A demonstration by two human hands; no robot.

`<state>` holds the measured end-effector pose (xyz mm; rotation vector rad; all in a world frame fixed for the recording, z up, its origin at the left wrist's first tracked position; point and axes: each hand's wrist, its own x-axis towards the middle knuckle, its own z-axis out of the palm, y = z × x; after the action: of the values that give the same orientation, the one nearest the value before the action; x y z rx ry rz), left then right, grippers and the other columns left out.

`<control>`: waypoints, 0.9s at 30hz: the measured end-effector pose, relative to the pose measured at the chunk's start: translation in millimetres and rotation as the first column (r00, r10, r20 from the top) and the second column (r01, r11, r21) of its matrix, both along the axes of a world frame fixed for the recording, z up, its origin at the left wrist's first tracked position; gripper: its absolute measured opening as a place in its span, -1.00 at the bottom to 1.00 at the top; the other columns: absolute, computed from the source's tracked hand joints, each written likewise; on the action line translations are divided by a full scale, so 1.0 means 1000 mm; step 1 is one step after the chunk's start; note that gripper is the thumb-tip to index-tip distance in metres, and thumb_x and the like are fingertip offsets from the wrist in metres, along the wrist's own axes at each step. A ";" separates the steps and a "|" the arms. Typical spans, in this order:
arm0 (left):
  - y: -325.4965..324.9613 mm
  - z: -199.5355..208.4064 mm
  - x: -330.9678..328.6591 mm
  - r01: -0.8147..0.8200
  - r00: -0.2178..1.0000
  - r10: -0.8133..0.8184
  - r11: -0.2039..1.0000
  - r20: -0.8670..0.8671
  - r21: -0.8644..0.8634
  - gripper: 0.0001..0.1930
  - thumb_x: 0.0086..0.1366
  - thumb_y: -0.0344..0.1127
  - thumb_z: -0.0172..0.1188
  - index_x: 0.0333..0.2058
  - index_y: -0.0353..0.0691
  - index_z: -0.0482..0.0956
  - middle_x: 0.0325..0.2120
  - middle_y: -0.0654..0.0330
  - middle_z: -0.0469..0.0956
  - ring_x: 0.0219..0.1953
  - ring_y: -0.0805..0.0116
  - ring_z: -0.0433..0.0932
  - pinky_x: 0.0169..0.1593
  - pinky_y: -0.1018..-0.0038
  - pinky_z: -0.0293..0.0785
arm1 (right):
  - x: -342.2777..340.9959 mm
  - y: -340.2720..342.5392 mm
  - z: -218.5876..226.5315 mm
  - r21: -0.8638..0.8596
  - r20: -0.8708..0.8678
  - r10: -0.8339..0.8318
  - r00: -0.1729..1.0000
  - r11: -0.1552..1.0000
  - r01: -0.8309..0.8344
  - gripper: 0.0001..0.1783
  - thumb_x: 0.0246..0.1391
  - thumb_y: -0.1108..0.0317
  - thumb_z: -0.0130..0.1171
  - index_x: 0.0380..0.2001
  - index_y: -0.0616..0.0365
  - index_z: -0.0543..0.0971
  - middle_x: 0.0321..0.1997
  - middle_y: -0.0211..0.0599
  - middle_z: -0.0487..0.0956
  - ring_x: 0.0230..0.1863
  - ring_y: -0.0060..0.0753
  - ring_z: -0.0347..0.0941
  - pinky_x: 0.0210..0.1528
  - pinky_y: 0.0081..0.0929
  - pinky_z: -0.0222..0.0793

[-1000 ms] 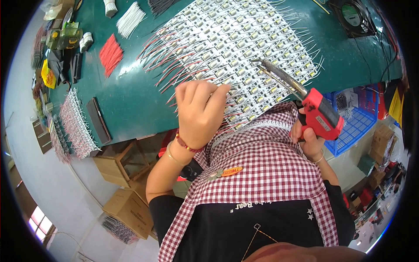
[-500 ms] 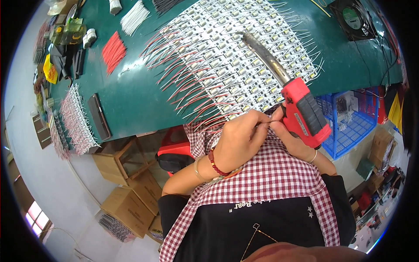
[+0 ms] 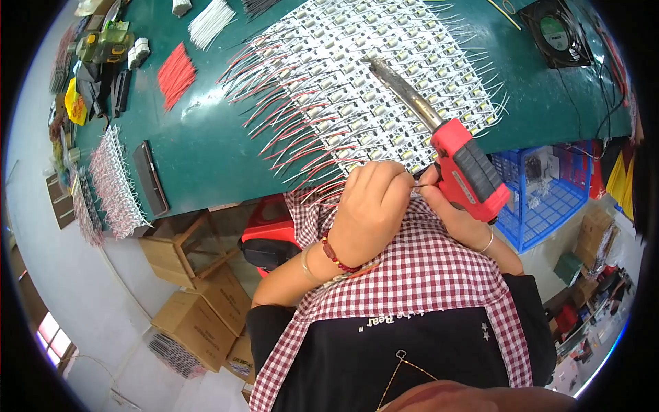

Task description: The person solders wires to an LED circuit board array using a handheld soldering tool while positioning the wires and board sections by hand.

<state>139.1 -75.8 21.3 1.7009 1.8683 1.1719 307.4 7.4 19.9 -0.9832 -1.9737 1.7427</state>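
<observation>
A red and black soldering gun [image 3: 470, 172] rests in my right hand [image 3: 453, 220], its long darkened metal barrel pointing up and left over the circuit boards. The thumb and fingertips of that hand meet those of my left hand [image 3: 376, 206] close to the table's front edge. My left fingers are curled and pinched together; a thin dark bit shows between the two hands, too small to name. Just beyond lies a sheet of white LED circuit boards [image 3: 391, 103] in rows, with red and white wires [image 3: 295, 147] sticking out along its left side.
On the green table [image 3: 206, 147] lie bundles of red wires [image 3: 176, 75] and white wires [image 3: 211, 25], a dark flat case [image 3: 151, 178] and a black fan [image 3: 555, 33]. A blue plastic crate [image 3: 542, 206] stands at the right; cardboard boxes [image 3: 195, 326] are at lower left.
Both hands and the soldering gun have shifted slightly left and up. My left hand has turned so its back shows more, and the fingertips remain together.
</observation>
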 end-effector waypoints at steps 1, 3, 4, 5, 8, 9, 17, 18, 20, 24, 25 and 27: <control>0.001 0.000 -0.003 0.017 0.998 -0.015 1.000 -0.068 0.026 -0.80 0.01 -0.58 0.28 -0.34 -0.28 0.54 -0.39 0.17 0.51 -0.33 0.19 0.51 -0.27 0.33 0.40 | -0.001 0.000 0.002 -0.085 -0.045 0.020 0.999 0.996 -0.024 -0.65 0.18 0.58 0.13 0.02 0.20 0.37 -0.22 -0.34 0.49 -0.18 -0.51 0.44 -0.05 -0.47 0.40; 0.002 -0.001 -0.013 0.037 0.990 -0.030 0.998 -0.138 0.051 -0.78 -0.02 -0.57 0.29 -0.34 -0.26 0.55 -0.40 0.20 0.48 -0.35 0.22 0.47 -0.29 0.35 0.36 | 0.000 0.001 0.001 -0.122 -0.113 -0.036 0.993 0.992 0.023 -0.63 0.20 0.56 0.13 0.05 0.21 0.35 -0.23 -0.32 0.50 -0.19 -0.49 0.45 -0.06 -0.43 0.42; 0.002 -0.005 -0.023 0.033 0.970 -0.019 0.998 -0.241 0.055 -0.76 -0.04 -0.57 0.26 -0.32 -0.25 0.57 -0.44 0.21 0.45 -0.38 0.24 0.44 -0.32 0.36 0.33 | 0.002 0.000 -0.002 -0.160 -0.172 -0.099 0.980 0.984 0.072 -0.61 0.21 0.54 0.12 0.09 0.23 0.34 -0.24 -0.30 0.50 -0.21 -0.47 0.46 -0.07 -0.40 0.43; 0.003 -0.005 -0.031 0.023 0.939 -0.002 0.998 -0.343 0.057 -0.73 -0.06 -0.57 0.24 -0.30 -0.24 0.59 -0.47 0.23 0.42 -0.41 0.27 0.40 -0.34 0.38 0.30 | 0.008 0.001 -0.003 -0.161 -0.169 -0.100 0.981 0.984 0.073 -0.61 0.21 0.54 0.12 0.09 0.23 0.34 -0.24 -0.30 0.50 -0.21 -0.47 0.46 -0.07 -0.40 0.43; 0.006 -0.019 -0.046 0.068 0.929 -0.018 0.990 -0.371 0.121 -0.67 -0.09 -0.57 0.21 -0.25 -0.25 0.63 -0.50 0.24 0.38 -0.43 0.28 0.37 -0.34 0.39 0.29 | 0.038 0.001 -0.009 -0.112 -0.081 -0.161 0.984 0.982 0.151 -0.51 0.27 0.37 0.12 0.19 0.28 0.28 -0.46 -0.34 0.46 -0.39 -0.49 0.42 -0.18 -0.37 0.44; 0.007 -0.021 -0.048 0.066 0.929 -0.018 0.991 -0.371 0.119 -0.67 -0.09 -0.57 0.21 -0.25 -0.25 0.63 -0.50 0.24 0.38 -0.43 0.28 0.37 -0.34 0.39 0.29 | 0.049 -0.002 -0.015 -0.114 -0.081 -0.160 0.984 0.982 0.150 -0.51 0.27 0.37 0.12 0.19 0.28 0.28 -0.46 -0.34 0.46 -0.39 -0.49 0.42 -0.18 -0.37 0.44; 0.009 -0.027 -0.055 0.122 0.906 -0.069 0.987 -0.417 0.102 -0.65 -0.08 -0.55 0.19 -0.22 -0.26 0.64 -0.50 0.25 0.35 -0.44 0.30 0.33 -0.36 0.40 0.26 | 0.115 -0.024 -0.041 -0.101 0.093 -0.085 0.992 0.990 0.094 -0.81 0.00 0.40 0.31 -0.29 0.22 0.62 -0.37 -0.27 0.58 -0.40 -0.33 0.51 -0.33 -0.40 0.41; 0.010 -0.027 -0.055 0.124 0.906 -0.072 0.987 -0.417 0.101 -0.65 -0.08 -0.55 0.19 -0.22 -0.26 0.64 -0.50 0.25 0.35 -0.44 0.30 0.33 -0.36 0.40 0.26 | 0.117 -0.027 -0.047 -0.054 0.122 -0.090 0.988 0.994 0.097 -0.78 -0.11 0.37 0.35 -0.36 0.20 0.62 -0.40 -0.23 0.57 -0.42 -0.25 0.52 -0.38 -0.41 0.39; 0.011 -0.025 -0.054 0.120 0.902 -0.070 0.989 -0.426 0.091 -0.66 -0.07 -0.55 0.18 -0.23 -0.27 0.63 -0.50 0.25 0.34 -0.44 0.31 0.33 -0.36 0.39 0.25 | 0.115 -0.029 -0.044 -0.053 0.132 -0.078 0.988 0.995 0.086 -0.79 -0.12 0.38 0.35 -0.37 0.20 0.62 -0.40 -0.24 0.57 -0.43 -0.25 0.52 -0.39 -0.40 0.39; 0.013 -0.023 -0.055 0.131 0.903 -0.081 0.987 -0.421 0.092 -0.68 -0.06 -0.54 0.18 -0.23 -0.26 0.63 -0.50 0.25 0.32 -0.44 0.30 0.33 -0.35 0.39 0.25 | 0.113 -0.034 -0.048 -0.042 0.095 -0.117 0.989 0.992 0.122 -0.81 -0.13 0.36 0.35 -0.40 0.16 0.61 -0.39 -0.24 0.57 -0.44 -0.28 0.51 -0.41 -0.41 0.37; 0.013 -0.022 -0.055 0.131 0.901 -0.084 0.988 -0.425 0.082 -0.68 -0.05 -0.54 0.18 -0.23 -0.27 0.62 -0.50 0.25 0.31 -0.44 0.30 0.33 -0.34 0.38 0.26 | 0.113 -0.035 -0.047 -0.042 0.095 -0.116 0.989 0.992 0.120 -0.81 -0.13 0.36 0.35 -0.40 0.16 0.61 -0.39 -0.24 0.57 -0.44 -0.28 0.51 -0.41 -0.41 0.37; 0.011 -0.021 -0.054 0.127 0.900 -0.084 0.989 -0.427 0.072 -0.69 -0.04 -0.53 0.18 -0.23 -0.27 0.62 -0.50 0.24 0.30 -0.43 0.29 0.33 -0.33 0.38 0.26 | 0.110 -0.034 -0.041 0.038 0.172 -0.085 0.981 0.996 0.079 -0.81 -0.13 0.34 0.36 -0.40 0.14 0.61 -0.38 -0.24 0.57 -0.45 -0.27 0.51 -0.42 -0.41 0.37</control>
<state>85.1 -64.7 -0.1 2.2284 1.9457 0.9160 417.2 -26.2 -20.8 -1.2253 -2.0261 1.6263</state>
